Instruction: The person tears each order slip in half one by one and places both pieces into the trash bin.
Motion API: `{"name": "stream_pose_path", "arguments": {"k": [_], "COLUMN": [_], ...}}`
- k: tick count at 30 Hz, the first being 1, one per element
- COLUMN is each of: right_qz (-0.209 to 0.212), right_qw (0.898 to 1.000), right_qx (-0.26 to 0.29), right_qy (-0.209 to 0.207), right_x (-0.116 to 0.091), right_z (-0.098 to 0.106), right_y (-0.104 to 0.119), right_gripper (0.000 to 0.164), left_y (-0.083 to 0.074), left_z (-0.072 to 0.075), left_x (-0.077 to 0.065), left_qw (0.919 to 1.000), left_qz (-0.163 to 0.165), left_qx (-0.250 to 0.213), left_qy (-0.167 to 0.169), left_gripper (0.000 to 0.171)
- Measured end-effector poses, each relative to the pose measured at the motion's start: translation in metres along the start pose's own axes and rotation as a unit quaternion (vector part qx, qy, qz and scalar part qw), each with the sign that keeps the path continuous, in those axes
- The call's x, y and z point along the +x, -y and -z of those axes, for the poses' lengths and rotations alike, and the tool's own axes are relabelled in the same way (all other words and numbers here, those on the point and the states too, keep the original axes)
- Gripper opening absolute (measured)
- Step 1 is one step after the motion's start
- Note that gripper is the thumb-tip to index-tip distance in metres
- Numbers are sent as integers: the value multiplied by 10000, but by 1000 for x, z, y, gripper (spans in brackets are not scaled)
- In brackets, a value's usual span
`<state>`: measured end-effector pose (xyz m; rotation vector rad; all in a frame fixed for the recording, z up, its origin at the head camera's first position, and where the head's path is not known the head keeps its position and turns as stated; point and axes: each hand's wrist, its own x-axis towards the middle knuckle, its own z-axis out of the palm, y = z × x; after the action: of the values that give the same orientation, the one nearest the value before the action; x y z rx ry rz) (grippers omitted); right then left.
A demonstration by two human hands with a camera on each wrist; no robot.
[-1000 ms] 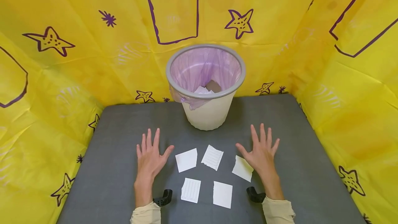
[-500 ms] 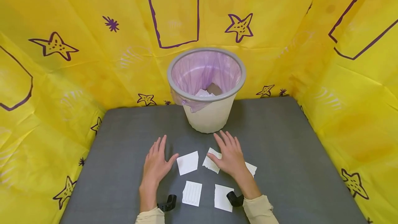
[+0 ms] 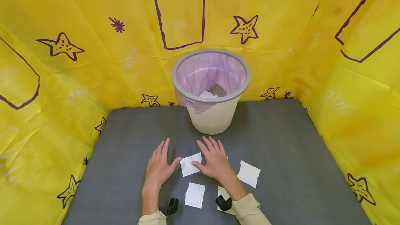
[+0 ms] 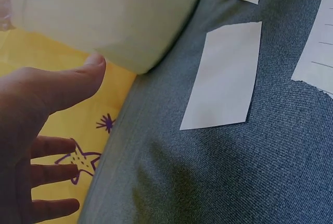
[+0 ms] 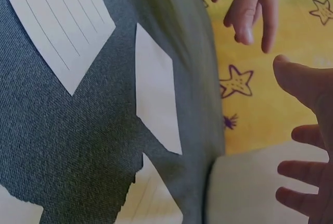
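My left hand hovers over the grey table with its fingers extended, just left of a blank white paper piece. Reaching in from the right, my right hand has its fingers extended too, and its thumb overlaps that piece in the head view. Neither hand holds anything. Behind the right hand a torn paper piece is mostly hidden in the head view. A lined piece lies nearer me. The right wrist's black camera partly covers another piece. Farther right rests a torn piece.
A cream waste bin with a grey rim and a purple liner stands behind the papers. White scraps and a brown piece lie inside it. Yellow patterned cloth encloses the grey table on three sides.
My right hand has swung left across the papers, near my left hand, uncovering the right-hand piece. The left hand has shifted slightly right, its fingers less spread. The papers have kept their places.
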<state>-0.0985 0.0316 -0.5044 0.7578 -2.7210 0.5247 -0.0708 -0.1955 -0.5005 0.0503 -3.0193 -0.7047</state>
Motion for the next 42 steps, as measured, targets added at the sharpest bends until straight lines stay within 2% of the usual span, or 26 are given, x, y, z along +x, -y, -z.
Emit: {"name": "stream_pose_path", "arguments": {"k": [4,8,13,17,20,25,35,39,42], "right_qz": [83,214,321,396,454,531,434,435,445], "right_qw": [9998,9973,9903,9893,9900,9897,9864,9875,9854], "right_qx": [-35,-278,-529,-683,-781,-743,-728,-408,206], "right_qy": [162,638,1241,1227,1082,1102,1409,1459,1631], "right_x": [3,11,16,13,12,15,20,22,24], "right_z": [-7,-20,-36,-46,-50,-51,-53,-52,-50], "right_y": [0,-1,1,5,6,5,9,10,10], "right_gripper": [73,71,68,64,63,59,56,48,32], "left_y": [-1,-6,-11,-11,-9,-7,-10,-11,-11], "left_z": [-2,-9,-26,-38,-42,-48,-48,-49,-52], "left_x": [0,3,5,5,6,6,3,3,3], "left_qw": [9999,9997,9985,9981,9986,9991,9990,9993,9994], "left_qz": [74,43,-48,21,20,-9,22,-130,-223], "left_qx": [-22,60,203,302,329,276,31,-1,-42], "left_qy": [114,229,502,533,414,313,442,361,263], "left_gripper": [85,81,76,72,68,55,37,36,38]}}
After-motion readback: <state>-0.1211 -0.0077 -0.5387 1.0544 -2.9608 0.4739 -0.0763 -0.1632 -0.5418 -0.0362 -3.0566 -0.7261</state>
